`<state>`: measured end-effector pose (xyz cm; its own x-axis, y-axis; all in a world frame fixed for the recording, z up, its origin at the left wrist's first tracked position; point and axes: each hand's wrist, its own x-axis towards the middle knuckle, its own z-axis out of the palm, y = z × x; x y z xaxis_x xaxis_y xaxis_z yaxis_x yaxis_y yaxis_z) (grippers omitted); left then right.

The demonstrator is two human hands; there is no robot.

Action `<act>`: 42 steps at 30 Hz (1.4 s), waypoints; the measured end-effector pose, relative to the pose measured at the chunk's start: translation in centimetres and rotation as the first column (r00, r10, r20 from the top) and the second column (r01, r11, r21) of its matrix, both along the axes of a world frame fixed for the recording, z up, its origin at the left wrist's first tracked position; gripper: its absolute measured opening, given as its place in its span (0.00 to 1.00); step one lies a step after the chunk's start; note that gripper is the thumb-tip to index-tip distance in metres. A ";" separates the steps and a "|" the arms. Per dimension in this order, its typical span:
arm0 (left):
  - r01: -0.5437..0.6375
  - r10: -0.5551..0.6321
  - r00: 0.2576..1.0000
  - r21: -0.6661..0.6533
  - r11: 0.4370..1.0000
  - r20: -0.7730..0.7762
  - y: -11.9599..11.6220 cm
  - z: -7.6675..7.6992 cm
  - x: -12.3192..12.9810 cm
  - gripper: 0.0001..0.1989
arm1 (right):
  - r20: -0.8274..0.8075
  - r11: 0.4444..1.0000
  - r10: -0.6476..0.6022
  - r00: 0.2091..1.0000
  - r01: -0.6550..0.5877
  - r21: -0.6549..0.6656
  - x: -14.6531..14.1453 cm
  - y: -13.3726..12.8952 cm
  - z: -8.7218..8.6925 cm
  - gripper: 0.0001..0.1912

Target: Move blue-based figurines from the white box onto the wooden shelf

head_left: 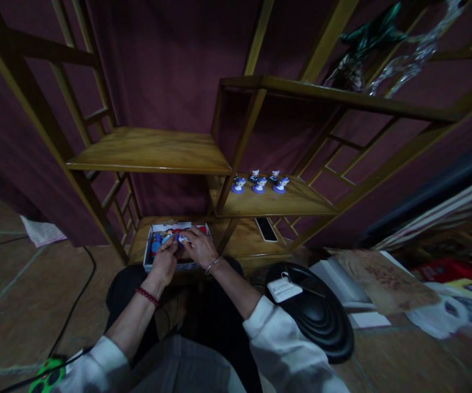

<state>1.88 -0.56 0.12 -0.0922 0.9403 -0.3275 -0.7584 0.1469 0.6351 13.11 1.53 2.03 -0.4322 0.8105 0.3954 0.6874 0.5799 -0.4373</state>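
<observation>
In the head view, one open box (148, 252) sits on the lowest board (242, 240) of a wooden shelf unit, and every place here is told from it. A small purple-and-white figurine (183, 239) is just above the box's opening, between the person's two hands. The left hand (166, 258) comes over the near rim of the box and grips the figurine with its fingertips; the right hand (198, 246), over the box's right part, has its fingers curled onto the same piece. Inside the box lie several colourful figures (156, 244), blue and red among them, too covered to count.

Up and to the right of the box, on a higher board (276, 205), stand three purple-and-white figurines (259, 186) in a front row. Behind them are two dark-based figurines (254, 176) and part of a third. One phone (266, 230) lies right of the box.
</observation>
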 end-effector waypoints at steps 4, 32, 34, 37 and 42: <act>-0.008 0.010 0.999 -0.024 1.000 0.046 0.1 0.2 0.2 0.13 | -0.021 0.998 -0.060 0.998 0.060 -0.030 -0.1 0.2 0.1 0.19; 0.038 -0.038 0.999 -0.032 0.999 0.014 -0.7 0.4 0.1 0.08 | -0.090 0.993 -0.098 0.991 0.092 -0.074 0.0 -0.1 -0.2 0.14; 0.042 -0.042 0.999 -0.026 0.999 0.020 -0.7 0.4 0.0 0.08 | -0.083 0.995 -0.070 0.994 0.063 -0.076 0.2 -0.1 -0.1 0.14; 0.048 -0.048 0.999 -0.034 0.998 0.021 -0.8 0.4 0.0 0.08 | -0.085 0.997 -0.021 0.996 0.014 -0.080 0.5 -0.1 0.2 0.14; 0.057 -0.056 0.998 -0.066 0.996 0.020 -0.8 0.2 0.1 0.08 | -0.082 0.994 0.032 0.996 -0.040 -0.098 1.0 0.0 0.5 0.14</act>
<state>1.98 -1.39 0.32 -0.0329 0.9201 -0.3904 -0.7592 0.2310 0.6085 14.12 1.50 2.58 -0.4318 0.8320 0.3484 0.6275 0.5546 -0.5465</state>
